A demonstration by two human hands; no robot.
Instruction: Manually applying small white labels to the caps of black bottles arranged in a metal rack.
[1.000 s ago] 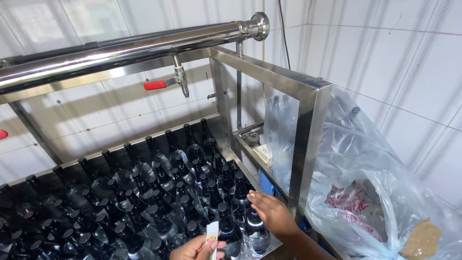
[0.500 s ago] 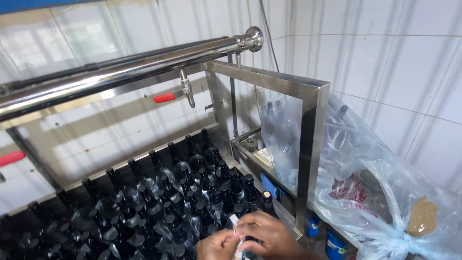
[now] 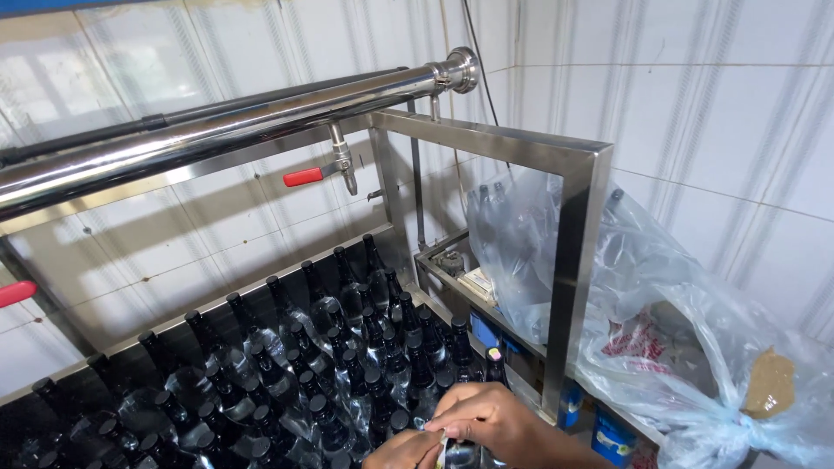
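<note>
Many dark glass bottles [image 3: 287,365] with black caps stand packed together in a steel tray. At the bottom edge my right hand [image 3: 495,426] and my left hand [image 3: 401,452] meet over the front bottles. Between their fingertips they pinch a small white label strip [image 3: 441,450]. A bottle with a coloured cap [image 3: 494,358] stands just behind my right hand. Most of my left hand is cut off by the frame.
A steel pipe [image 3: 217,122] runs overhead with a red-handled tap [image 3: 323,172]. A square steel frame [image 3: 578,260] stands right of the bottles. Behind it, a large clear plastic bag [image 3: 678,321] lies against the white tiled wall. Another red handle [image 3: 13,293] shows at left.
My right hand left a bottle top and joined my left hand on the label strip. The view shifted slightly, so the hands sit lower in frame.
</note>
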